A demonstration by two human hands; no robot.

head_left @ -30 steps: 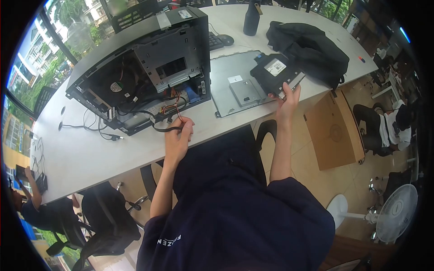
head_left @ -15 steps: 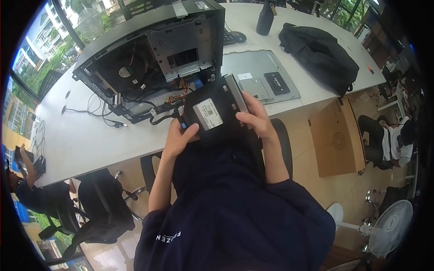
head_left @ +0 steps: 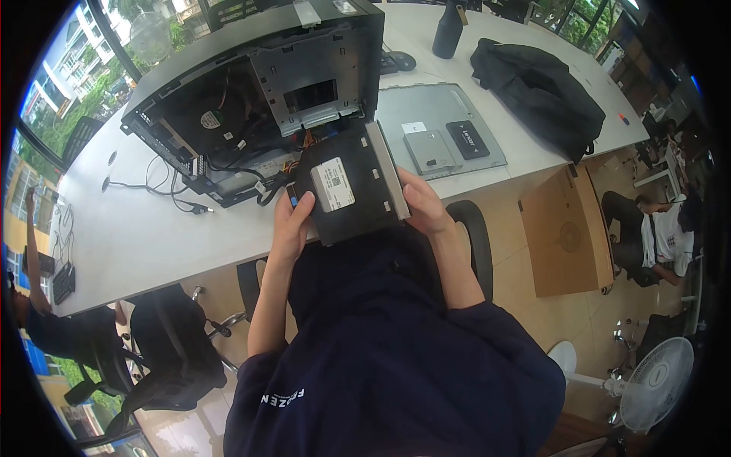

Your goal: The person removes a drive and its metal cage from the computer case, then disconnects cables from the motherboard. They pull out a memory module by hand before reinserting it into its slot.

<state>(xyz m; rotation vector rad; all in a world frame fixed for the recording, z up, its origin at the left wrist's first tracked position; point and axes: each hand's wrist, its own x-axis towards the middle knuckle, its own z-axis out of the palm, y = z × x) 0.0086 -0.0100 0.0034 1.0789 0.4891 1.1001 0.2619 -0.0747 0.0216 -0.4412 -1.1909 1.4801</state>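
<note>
Navy cloth of the wearer's shirt (head_left: pixel 396 350) fills the near foreground, with both bare hands reaching out past it. The left hand (head_left: pixel 288 228) has its thumb pressed on top of a flat black drive (head_left: pixel 358 202), close to the white label (head_left: pixel 333 185); its other fingers are mostly hidden, so I cannot tell how far they curl underneath. The right hand (head_left: pixel 430 213) is part-way closed on the drive's opposite side, thumb against the silvery strip (head_left: pixel 388 171). Between them the drive hangs tilted over the worktop's (head_left: pixel 175 259) near edge, label facing up. A small blue part (head_left: pixel 294 201) shows by the left thumb, and a black cable (head_left: pixel 266 195) loops from there towards the computer case (head_left: pixel 251 49); whether it is plugged into the drive I cannot tell.

The case stands just beyond, open side towards the wearer, wires and a fan unit inside. A loose plug (head_left: pixel 199 209) lies to its left, nearer the near edge. Right of the case is a grey metal panel (head_left: pixel 415 99), bearing a squarish metal piece (head_left: pixel 430 152) and, just beside that, a black Lexar drive (head_left: pixel 466 139). A crumpled black bag or garment (head_left: pixel 537 91) lies towards the worktop's right end. Farther back are a mouse (head_left: pixel 402 61) and an upright dark bottle (head_left: pixel 448 32), near the far edge
</note>
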